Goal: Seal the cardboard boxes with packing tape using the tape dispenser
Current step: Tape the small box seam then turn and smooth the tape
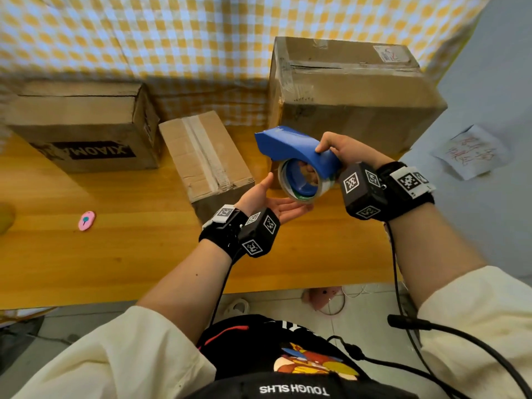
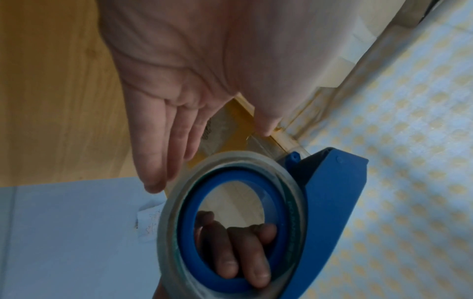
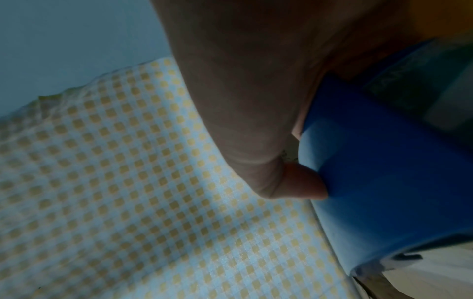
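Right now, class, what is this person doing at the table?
A person is getting ready to tape boxes. The right hand grips a blue tape dispenser above the wooden table, fingers through the core of its clear tape roll. The left hand is open, palm up, beside the roll. Three cardboard boxes stand behind; the small middle box already carries tape along its seam.

Table: wooden top [image 1: 115, 254], honey-coloured, grain showing.
Backdrop: yellow-and-white checked cloth [image 1: 172, 38] hanging behind the table.
Wall: pale blue [image 1: 495, 96], on the right (a handwritten note [image 1: 469, 151] stuck on it).
Floor: grey tiles [image 1: 86, 321].
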